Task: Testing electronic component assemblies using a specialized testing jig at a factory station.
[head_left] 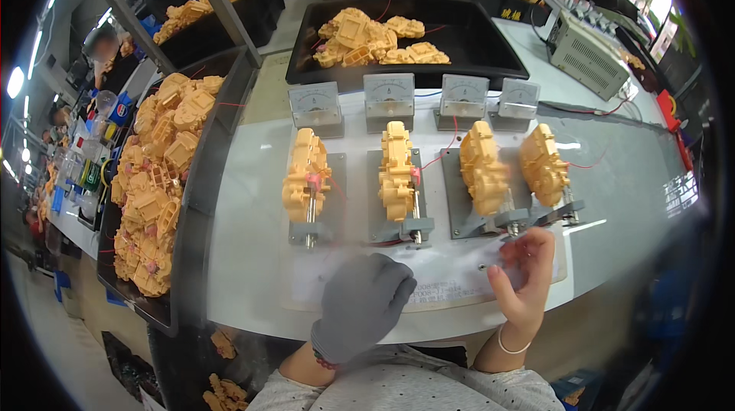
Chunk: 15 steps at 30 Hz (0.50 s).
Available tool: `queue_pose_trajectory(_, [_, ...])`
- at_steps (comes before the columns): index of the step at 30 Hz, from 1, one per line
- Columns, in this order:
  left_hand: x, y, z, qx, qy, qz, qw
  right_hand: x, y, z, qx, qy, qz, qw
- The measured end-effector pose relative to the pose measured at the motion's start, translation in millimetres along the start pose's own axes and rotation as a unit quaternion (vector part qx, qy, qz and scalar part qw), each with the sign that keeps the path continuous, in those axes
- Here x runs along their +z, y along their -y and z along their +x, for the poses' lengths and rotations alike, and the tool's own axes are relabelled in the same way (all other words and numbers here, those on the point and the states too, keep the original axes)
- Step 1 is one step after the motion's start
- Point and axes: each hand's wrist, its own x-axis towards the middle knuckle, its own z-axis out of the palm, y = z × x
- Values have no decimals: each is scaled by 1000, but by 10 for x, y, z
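Note:
Four yellow plastic gearbox-like housings stand upright in grey test fixtures: the leftmost housing (305, 173), a second housing (396, 170), a third housing (484, 170) and the rightmost housing (544, 166). Metal rods and grey blocks support them at the front. My left hand (364, 304), in a grey glove, hovers before the second fixture with its fingers curled together; whatever they may hold is hidden. Bare and partly blurred, my right hand (524, 281) is just below the third fixture's metal rod end (514, 229). Its thumb stands apart from the bent fingers; nothing shows between them.
Behind the fixtures stand several analog meters (389, 101). A black tray (490, 58) with yellow housings lies beyond them. On the left is a long black bin (195, 235) heaped with housings (157, 189). A power supply unit (586, 55) sits back right. Other people work farther off.

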Motion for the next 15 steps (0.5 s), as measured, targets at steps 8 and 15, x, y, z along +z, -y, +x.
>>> queue_pose_trajectory(8, [-342,-520,324,119,-58,60,989,47,-21,111,-67,13,89,994])
queue_pose_trajectory(15, [-84,-901,1443,56,246,263,931,59,-151,100,-142,-7,104,984])
